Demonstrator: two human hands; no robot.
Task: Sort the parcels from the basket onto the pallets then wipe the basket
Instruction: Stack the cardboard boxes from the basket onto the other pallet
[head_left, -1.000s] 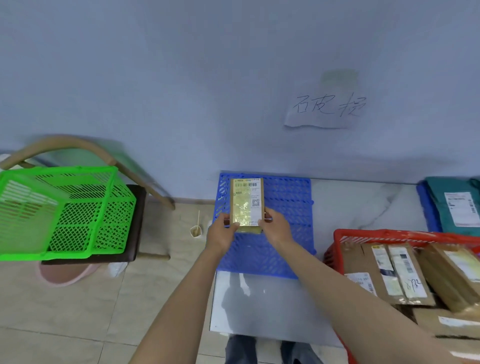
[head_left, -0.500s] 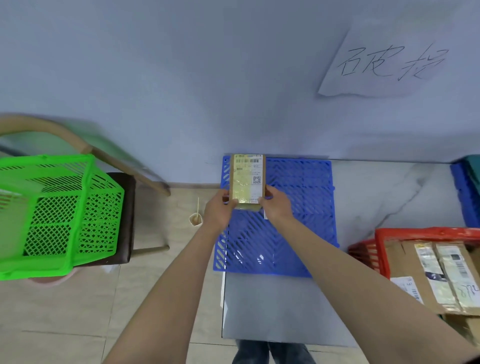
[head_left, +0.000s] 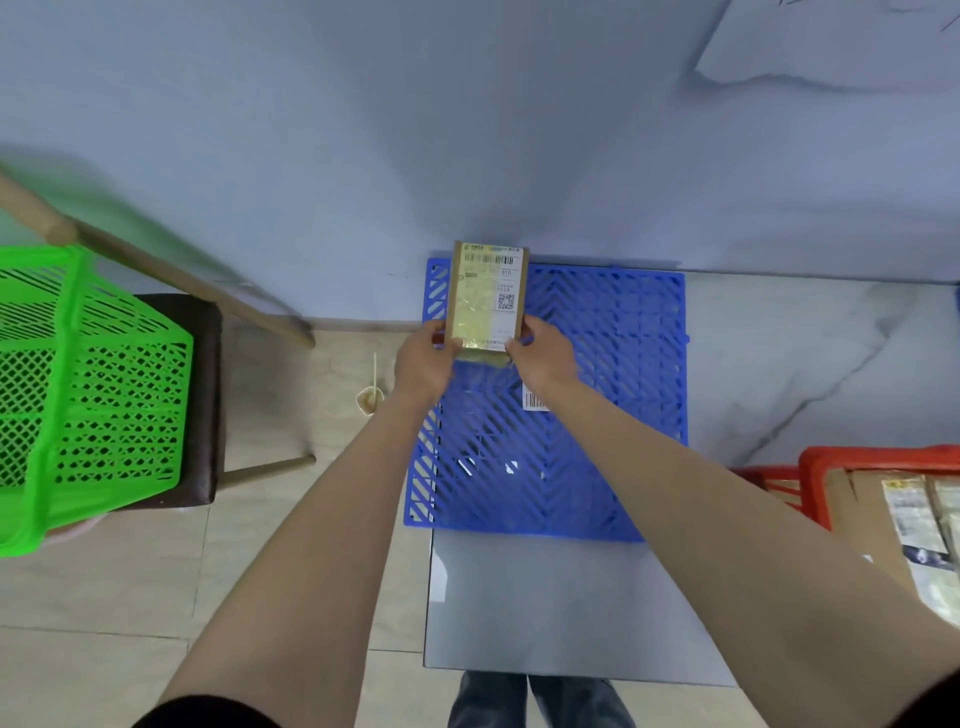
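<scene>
You hold one parcel (head_left: 489, 301) between both hands over the far left corner of the blue pallet (head_left: 613, 374). Your left hand (head_left: 422, 364) pinches its near left corner, your right hand (head_left: 546, 358) the near right one — fingers curled round the lower edge, label side up toward you. The parcel's far end reaches past the pallet's far edge, close to the wall; whether it touches the pallet yet, you cannot tell from here.

To set it down well, draw it a little toward you so its whole base lands inside the pallet's edges, then lower the far end first and let the near end follow. Square its long side to the pallet's left edge — that likely leaves the most room for the rest. Keep the label up. Mind the small barcode sticker (head_left: 534, 401) lying near the pallet's middle; do not cover it.

More parcels wait in the red basket (head_left: 810, 467) at your right, so the sorting looks far from done.
</scene>
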